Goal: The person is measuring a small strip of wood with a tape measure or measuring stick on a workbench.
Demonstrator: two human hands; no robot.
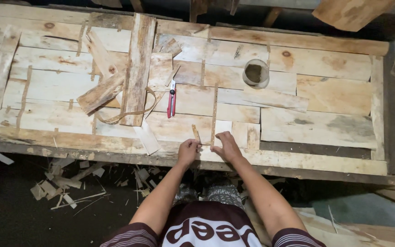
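My left hand (188, 151) sits at the near edge of the workbench (334, 167), curled shut around the lower end of a small sliver of wood (196, 133) that pokes up past my knuckles. Just beside it, my right hand (226, 145) lies palm down with the fingers bent, pressing on the wood at the foot of a long thin strip (214, 114); it is in contact with the surface, but I cannot tell whether the fingers actually pinch the strip or only hold it down. A pale, squarish offcut (223, 126) lies right by my right fingertips.

The strip runs straight away from me, standing nearly square to the bench edge. A little to the left of it, further up the boards, a red utility knife (172, 99) lies lengthwise with its dark tip toward the far side. Left of the knife a broad rough plank (137, 68) lies pointing away from me, with a curled loop of thin shaving (131, 112) around its near end and a shorter slanted board (100, 93) tucked against its left side.

To the right and further off, a round clear container (256, 73) with something dark inside stands on the boards, well apart from both hands.

Below the bench on the left, the dark floor (19, 219) is scattered with wood scraps (62, 185)
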